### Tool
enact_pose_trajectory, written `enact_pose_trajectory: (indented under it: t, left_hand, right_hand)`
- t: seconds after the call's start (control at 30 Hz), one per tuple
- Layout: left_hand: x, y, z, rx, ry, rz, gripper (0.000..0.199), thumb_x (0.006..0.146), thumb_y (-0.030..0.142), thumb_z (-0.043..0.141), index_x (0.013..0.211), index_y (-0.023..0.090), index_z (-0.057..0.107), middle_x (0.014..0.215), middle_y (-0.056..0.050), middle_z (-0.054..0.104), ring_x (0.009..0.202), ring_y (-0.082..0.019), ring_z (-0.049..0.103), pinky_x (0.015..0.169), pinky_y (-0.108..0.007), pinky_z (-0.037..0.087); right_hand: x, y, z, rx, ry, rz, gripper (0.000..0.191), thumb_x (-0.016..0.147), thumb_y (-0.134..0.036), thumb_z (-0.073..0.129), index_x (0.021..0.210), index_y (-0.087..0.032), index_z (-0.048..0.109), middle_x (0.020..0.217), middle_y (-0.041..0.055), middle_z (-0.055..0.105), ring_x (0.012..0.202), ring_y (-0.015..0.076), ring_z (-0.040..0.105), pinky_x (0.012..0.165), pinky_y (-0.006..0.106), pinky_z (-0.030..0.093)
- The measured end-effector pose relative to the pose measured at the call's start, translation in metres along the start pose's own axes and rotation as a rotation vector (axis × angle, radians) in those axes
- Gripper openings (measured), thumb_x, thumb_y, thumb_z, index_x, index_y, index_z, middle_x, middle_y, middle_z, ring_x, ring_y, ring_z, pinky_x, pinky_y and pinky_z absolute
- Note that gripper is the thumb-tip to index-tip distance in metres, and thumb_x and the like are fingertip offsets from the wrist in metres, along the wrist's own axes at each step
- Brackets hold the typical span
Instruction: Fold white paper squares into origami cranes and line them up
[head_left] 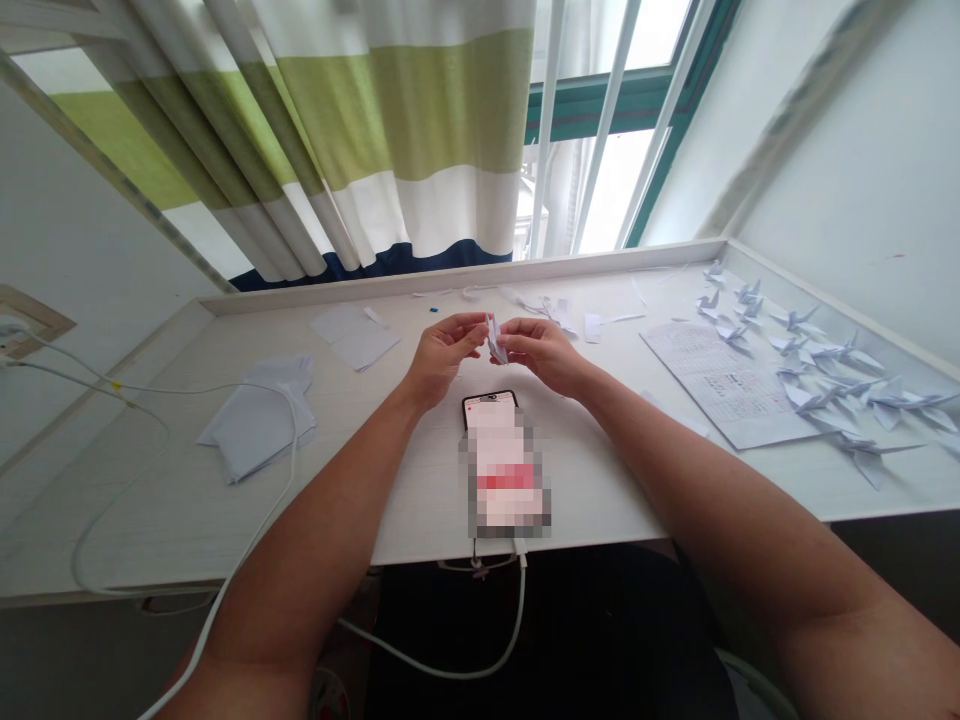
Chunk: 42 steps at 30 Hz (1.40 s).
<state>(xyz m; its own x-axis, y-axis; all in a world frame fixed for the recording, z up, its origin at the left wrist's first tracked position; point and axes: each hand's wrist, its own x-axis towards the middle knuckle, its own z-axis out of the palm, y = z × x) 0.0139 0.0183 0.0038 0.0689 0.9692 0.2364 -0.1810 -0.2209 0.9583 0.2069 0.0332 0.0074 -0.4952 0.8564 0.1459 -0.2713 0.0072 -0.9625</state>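
A small piece of folded white paper (495,340) is held up between both hands, above the desk. My left hand (444,350) pinches its left side with thumb and fingers. On the other side, my right hand (546,350) grips the paper's right edge, fingers closed. Parts of the folds are hidden behind the fingertips. Just below the hands a phone (499,460) lies face up on the desk, its screen lit and blurred, with a cable plugged into its near end.
Several paper cranes (814,360) cluster at the right, beside a written sheet (720,385). Stacks of white paper (262,420) and loose sheets (356,335) lie left. Paper scraps (592,327) are behind the hands. A white cable (289,470) crosses the left side. A raised rim (480,272) borders the desk's back.
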Motion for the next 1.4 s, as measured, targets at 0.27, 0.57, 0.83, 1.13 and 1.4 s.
enact_pose_trajectory:
  t: [0.27,0.57,0.83,1.13,1.4]
  left_hand:
    - [-0.001,0.004,-0.001,0.048,0.023,0.046,0.026,0.077,0.041,0.087,0.093,0.023,0.078,0.091,-0.002,0.077,0.078,-0.013,0.067,0.07,-0.027,0.054]
    - [0.0,0.003,-0.004,0.295,0.094,0.213,0.02,0.076,0.035,0.084,0.085,0.019,0.075,0.085,-0.004,0.077,0.078,-0.017,0.071,0.071,-0.03,0.056]
    - [-0.004,0.006,-0.005,0.558,0.132,0.358,0.011,0.084,0.035,0.079,0.087,0.024,0.08,0.09,-0.003,0.08,0.087,-0.02,0.073,0.075,-0.031,0.055]
    - [-0.003,0.002,-0.007,0.519,0.118,0.29,0.02,0.087,0.042,0.08,0.088,0.022,0.081,0.089,-0.004,0.08,0.076,-0.018,0.07,0.072,-0.032,0.056]
    - [-0.003,0.004,-0.006,0.485,0.137,0.279,0.028,0.085,0.045,0.082,0.099,0.021,0.08,0.1,-0.007,0.082,0.087,-0.02,0.074,0.075,-0.031,0.057]
  right_hand:
    - [-0.002,-0.004,0.003,0.025,-0.029,0.022,0.025,0.074,-0.036,0.09,0.085,-0.02,0.075,0.079,0.0009,0.07,0.075,0.0165,0.066,0.085,0.039,0.056]
    - [-0.003,-0.002,0.005,-0.067,-0.041,0.029,0.037,0.076,-0.048,0.091,0.082,-0.018,0.071,0.077,0.0003,0.067,0.073,0.0143,0.063,0.077,0.035,0.053]
    - [0.0,0.003,0.006,-0.155,0.079,-0.094,0.047,0.071,-0.059,0.092,0.081,-0.019,0.069,0.073,0.0002,0.068,0.07,0.0146,0.061,0.071,0.033,0.051]
    - [0.002,0.006,0.005,-0.2,0.108,-0.166,0.048,0.073,-0.061,0.09,0.082,-0.02,0.068,0.075,0.0008,0.068,0.071,0.0149,0.06,0.07,0.034,0.051]
    - [0.003,0.007,0.004,-0.241,0.109,-0.194,0.047,0.075,-0.063,0.089,0.082,-0.021,0.068,0.075,0.0002,0.067,0.072,0.015,0.058,0.07,0.034,0.05]
